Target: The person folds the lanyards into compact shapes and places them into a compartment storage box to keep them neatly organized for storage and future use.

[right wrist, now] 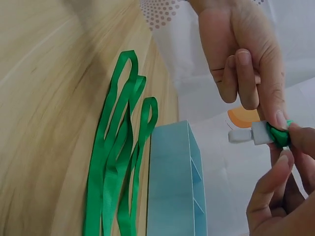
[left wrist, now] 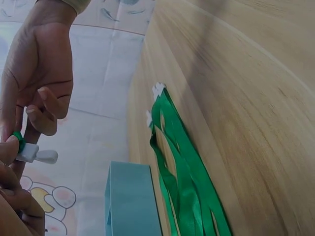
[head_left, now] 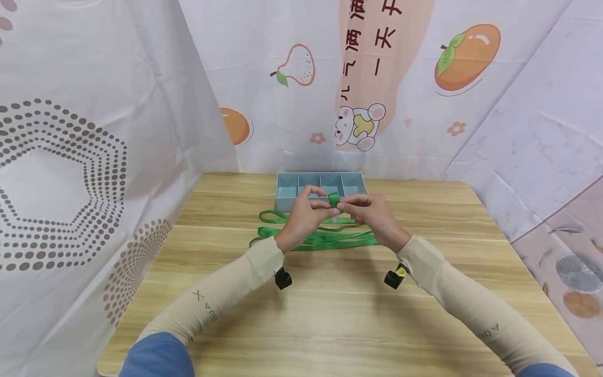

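From the head camera, two hands meet above the far middle of a wooden desk, just in front of a pale blue divided tray. The left hand and right hand both pinch a small rolled green ribbon between their fingertips, fingers curled narrow around it. Below the hands, loose green lanyards lie flat on the desk, their long axis running left to right across it. Both arms wear beige sleeves, each with a small black camera at the wrist. Printed cloth with fruit and a cartoon bear hangs behind the desk. The left wrist camera looks along the desk, so the scene appears turned sideways: the right hand hangs from the top, its fingers bent, and a white plastic clip sticks out of the roll, pointing away from the fingertips; the lanyards stretch beside the tray's outer wall. The right wrist camera shows the left hand pinching the green roll, with the white clip pointing toward the tray, whose inner dividers show here. The right hand's fingertips touch the roll from below. The lanyards' looped ends are visible here.
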Available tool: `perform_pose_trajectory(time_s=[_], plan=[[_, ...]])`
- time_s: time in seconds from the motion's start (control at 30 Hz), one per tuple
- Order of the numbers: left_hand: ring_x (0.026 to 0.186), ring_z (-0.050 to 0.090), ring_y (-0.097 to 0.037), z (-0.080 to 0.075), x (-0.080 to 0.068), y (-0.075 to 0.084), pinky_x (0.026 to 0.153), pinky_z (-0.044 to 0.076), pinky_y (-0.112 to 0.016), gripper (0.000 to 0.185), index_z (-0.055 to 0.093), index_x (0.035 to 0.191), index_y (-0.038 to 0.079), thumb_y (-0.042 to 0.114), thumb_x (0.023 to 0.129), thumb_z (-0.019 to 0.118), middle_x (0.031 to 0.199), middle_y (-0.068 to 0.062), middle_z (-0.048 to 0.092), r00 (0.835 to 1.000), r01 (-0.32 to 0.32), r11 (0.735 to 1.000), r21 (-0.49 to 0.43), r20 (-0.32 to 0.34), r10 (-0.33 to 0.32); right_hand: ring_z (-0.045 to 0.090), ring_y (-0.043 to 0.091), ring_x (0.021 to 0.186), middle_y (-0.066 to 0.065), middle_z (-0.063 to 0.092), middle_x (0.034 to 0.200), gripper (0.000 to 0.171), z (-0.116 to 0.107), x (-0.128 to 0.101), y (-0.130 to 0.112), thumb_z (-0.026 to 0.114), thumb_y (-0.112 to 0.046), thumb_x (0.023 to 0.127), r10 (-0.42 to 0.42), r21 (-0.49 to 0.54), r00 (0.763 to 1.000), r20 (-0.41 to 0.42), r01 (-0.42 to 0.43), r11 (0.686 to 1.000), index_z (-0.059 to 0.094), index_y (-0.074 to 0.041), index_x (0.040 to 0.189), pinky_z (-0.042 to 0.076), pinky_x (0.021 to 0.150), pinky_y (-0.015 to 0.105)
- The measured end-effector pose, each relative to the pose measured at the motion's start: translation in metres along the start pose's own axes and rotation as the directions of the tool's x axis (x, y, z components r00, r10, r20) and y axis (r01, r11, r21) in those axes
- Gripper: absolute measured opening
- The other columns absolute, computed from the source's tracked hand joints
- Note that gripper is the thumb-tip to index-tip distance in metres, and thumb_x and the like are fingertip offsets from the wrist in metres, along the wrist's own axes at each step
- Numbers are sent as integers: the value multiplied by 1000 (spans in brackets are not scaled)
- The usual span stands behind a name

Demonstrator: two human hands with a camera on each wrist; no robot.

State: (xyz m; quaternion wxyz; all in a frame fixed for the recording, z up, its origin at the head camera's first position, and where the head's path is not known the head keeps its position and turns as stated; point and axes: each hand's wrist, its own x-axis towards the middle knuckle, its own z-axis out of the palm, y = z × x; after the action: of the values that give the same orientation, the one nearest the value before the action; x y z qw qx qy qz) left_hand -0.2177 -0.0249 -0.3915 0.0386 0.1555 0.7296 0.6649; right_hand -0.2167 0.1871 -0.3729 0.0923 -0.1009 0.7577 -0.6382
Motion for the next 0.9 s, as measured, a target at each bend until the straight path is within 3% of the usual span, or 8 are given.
perform_pose_trajectory(time_s=[0.1,0.2,0.4,0.47,0.57,0.73,0.8,0.9], plan=[[77,70,-21,0,0,-2,53,35,-34,43,48,120,14,19,92,81,100,-3,77,1000,-12,1000,23,-1,12,58,19,86,8,71,117,35,0,0,0,75,-25,97,39,14,999,2,-39,999,71,-5,126,50,69,30],[72,67,-22,-1,0,-3,53,35,-34,43,47,117,14,21,92,81,98,-1,77,1000,-23,998,50,0,23,60,20,99,7,68,128,39,0,1,0,74,-27,98,82,-11,997,15,-81,997,70,-6,131,51,75,31],[86,73,-28,-3,1,-8,57,38,-34,41,47,115,13,18,92,81,98,-2,77,999,-47,995,85,13,46,55,26,118,12,61,139,34,-1,2,1,70,-25,101,107,-50,993,48,-105,993,73,-2,125,50,90,41],[86,73,-29,-3,2,-10,57,39,-34,40,49,114,13,20,92,81,100,-2,77,999,-51,995,89,22,49,55,26,119,12,61,139,33,-1,4,4,70,-26,101,95,-52,994,46,-93,994,74,-2,124,49,91,42],[68,65,-29,-7,4,-15,53,41,-35,36,53,111,13,25,92,81,105,-2,75,998,-47,995,88,42,44,56,25,119,9,62,139,34,-2,6,9,71,-29,100,81,-63,996,29,-79,995,74,-5,125,51,88,39],[66,58,-22,-25,11,-29,54,49,-41,27,62,104,14,38,97,74,108,-2,72,997,-34,992,120,74,25,57,32,119,10,65,134,36,-2,7,15,72,-33,100,59,-87,998,6,-58,995,74,-8,126,54,83,35],[68,59,-24,-36,14,-35,55,50,-42,28,64,103,14,42,100,68,106,-2,73,997,-39,987,157,68,29,57,34,119,10,67,131,36,-2,6,17,72,-35,99,52,-101,999,3,-51,994,75,-9,124,54,85,38],[58,53,-32,-54,22,-43,52,46,-40,35,67,102,10,45,104,61,102,-6,74,999,-48,973,225,36,41,59,31,120,11,69,127,35,-2,6,19,73,-36,98,44,-120,999,5,-43,992,76,-11,122,52,94,47]])
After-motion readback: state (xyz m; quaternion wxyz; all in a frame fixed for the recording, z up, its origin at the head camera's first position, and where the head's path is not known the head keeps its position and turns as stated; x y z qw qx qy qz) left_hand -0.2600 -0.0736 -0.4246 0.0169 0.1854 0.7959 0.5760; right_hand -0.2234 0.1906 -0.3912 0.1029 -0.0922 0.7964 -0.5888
